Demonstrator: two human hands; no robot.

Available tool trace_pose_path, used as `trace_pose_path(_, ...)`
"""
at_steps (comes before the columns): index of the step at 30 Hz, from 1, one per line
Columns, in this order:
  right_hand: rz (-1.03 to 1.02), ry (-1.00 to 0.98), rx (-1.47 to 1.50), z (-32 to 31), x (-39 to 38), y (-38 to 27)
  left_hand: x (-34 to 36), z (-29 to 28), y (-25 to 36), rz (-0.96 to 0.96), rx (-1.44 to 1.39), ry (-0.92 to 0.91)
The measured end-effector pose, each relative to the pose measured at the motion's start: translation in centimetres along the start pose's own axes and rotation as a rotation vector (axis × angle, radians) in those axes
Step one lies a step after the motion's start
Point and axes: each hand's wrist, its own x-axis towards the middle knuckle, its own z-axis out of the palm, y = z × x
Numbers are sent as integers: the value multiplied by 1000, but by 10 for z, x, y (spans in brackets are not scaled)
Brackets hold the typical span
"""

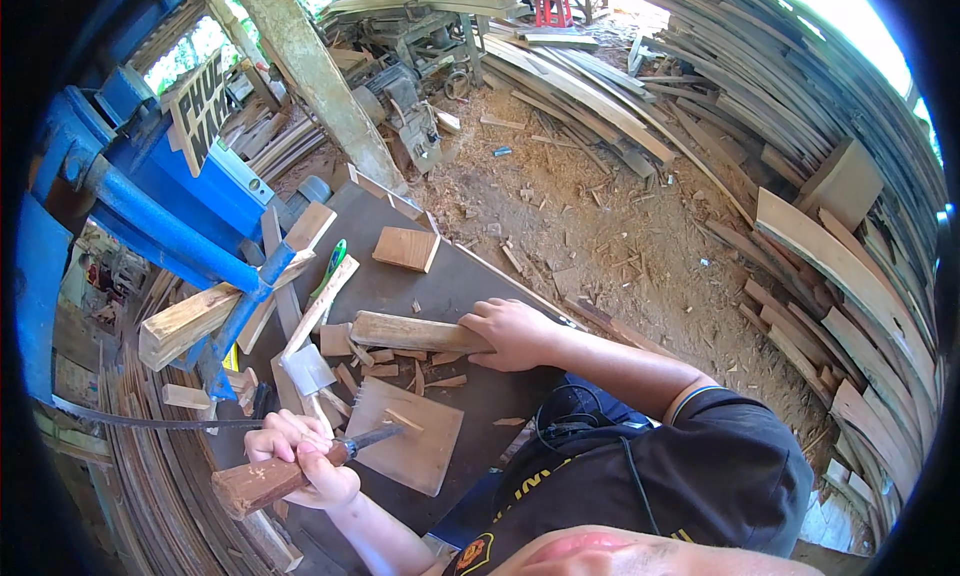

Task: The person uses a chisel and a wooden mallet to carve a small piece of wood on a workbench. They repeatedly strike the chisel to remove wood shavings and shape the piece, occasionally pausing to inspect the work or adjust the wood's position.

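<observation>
My left hand (295, 456) grips the worn wooden handle of a chisel (265, 483). Its dark metal shaft points right, and the tip rests over a flat square board (425, 456) that carries a small chip. My right hand (515, 334) closes on the end of a thick rounded wooden piece (405, 332) lying across the dark worktable (470, 276). Wood chips and short offcuts lie scattered between the two hands.
A small square block (405, 248), a green-handled tool (330, 264) and a flat metal blade (308, 369) lie on the table. A blue machine (170, 226) stands at the left. Stacked planks (850, 276) curve along the right, across a sawdust floor (600, 206). A red stool (551, 9) stands far back.
</observation>
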Motion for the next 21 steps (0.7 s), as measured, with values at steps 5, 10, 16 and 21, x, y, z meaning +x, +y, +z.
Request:
trace_pose_path(5, -17, 10, 1, 1, 1, -1, -2, -2, 2, 16, 24, 1)
trace_pose_path(10, -25, 24, 1, 2, 1, 0, -2, -2, 1, 12, 23, -7)
trace_pose_path(16, -23, 25, 2, 1, 0, 0, -3, -4, 1, 14, 23, 2)
trace_pose_path(21, -17, 12, 4, 0, 1, -2, -5, -3, 5, -23, 51, 28)
